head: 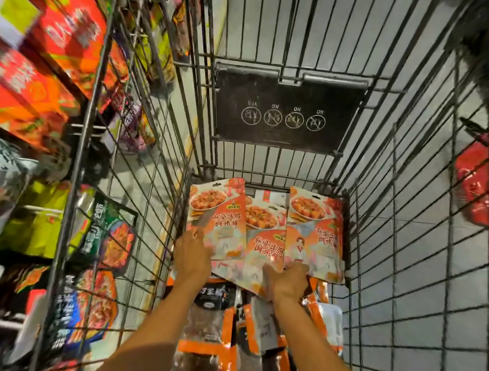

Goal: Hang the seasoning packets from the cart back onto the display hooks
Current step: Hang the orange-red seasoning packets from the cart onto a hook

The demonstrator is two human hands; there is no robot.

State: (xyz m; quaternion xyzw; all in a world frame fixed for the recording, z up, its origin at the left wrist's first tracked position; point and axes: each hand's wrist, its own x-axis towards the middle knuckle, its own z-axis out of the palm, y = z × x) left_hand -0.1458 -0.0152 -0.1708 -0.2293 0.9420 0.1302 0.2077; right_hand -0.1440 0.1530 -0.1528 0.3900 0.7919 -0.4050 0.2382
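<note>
While bent over a wire cart (406, 254) on grey tile floor (278, 22), beside blurred shelves (52, 56) of goods at left: three orange packets (266, 230) fanned at the cart's far end. Left hand (193, 254) curled round the leftmost's lower corner; right hand (289, 278) gripping the others' bottom edges, above a pile (207, 327) of more.

cart (69, 202) | three seasoning packets (266, 230) overlapping side by side at far end | packet pile (212, 342) nearer, beneath them | seat panel (286, 113) behind | display packets (40, 113) outside, left
</note>
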